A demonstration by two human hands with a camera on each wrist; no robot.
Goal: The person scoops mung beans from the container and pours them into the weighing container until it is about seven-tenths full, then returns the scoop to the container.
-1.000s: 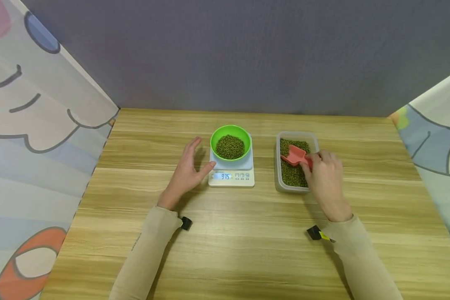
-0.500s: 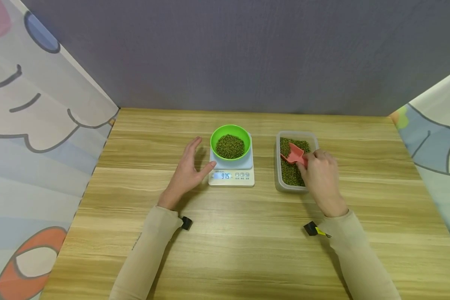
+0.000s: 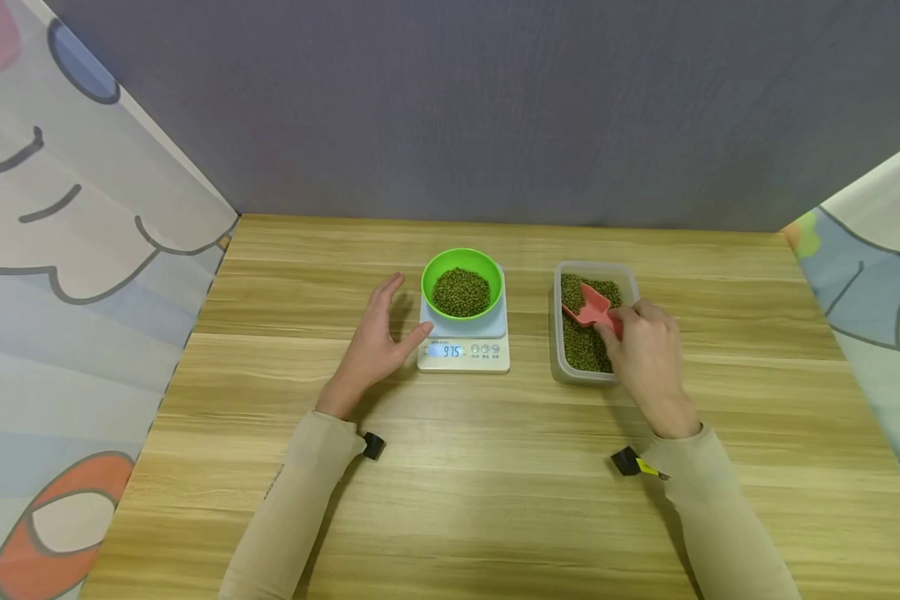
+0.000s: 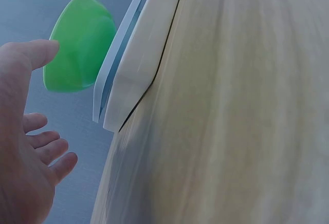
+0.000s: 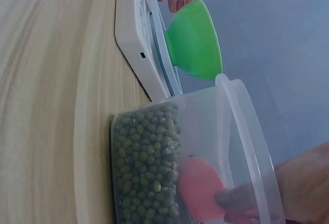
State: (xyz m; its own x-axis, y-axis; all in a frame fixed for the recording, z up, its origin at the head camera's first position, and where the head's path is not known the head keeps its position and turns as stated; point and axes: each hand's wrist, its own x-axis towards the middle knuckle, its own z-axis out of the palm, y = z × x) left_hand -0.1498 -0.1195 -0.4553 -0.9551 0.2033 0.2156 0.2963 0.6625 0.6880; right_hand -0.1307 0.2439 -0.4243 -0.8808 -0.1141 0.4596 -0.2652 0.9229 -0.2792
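Observation:
My right hand (image 3: 648, 354) pinches the handle of a small red scoop (image 3: 591, 307), whose blade lies among the mung beans (image 3: 585, 346) in a clear plastic container (image 3: 558, 358). Through the container wall in the right wrist view, the scoop (image 5: 200, 189) shows at the top of the beans. My left hand (image 3: 371, 346) is spread beside a white kitchen scale (image 3: 465, 364), its thumb near the scale's left edge. A green bowl (image 3: 430, 275) with mung beans in it stands on the scale, whose display reads 975, perhaps with a decimal point. In the left wrist view the left fingers hold nothing.
The scale and the container stand side by side on a wooden table (image 3: 450, 483), with a gap between them. A grey panel (image 3: 495, 117) rises behind the table's back edge. Printed cartoon cloth (image 3: 67, 333) hangs at the left and right sides.
The right hand has shifted slightly left and back with the red scoop, which has turned a little in the beans. The left hand stays in place and the display reads the same.

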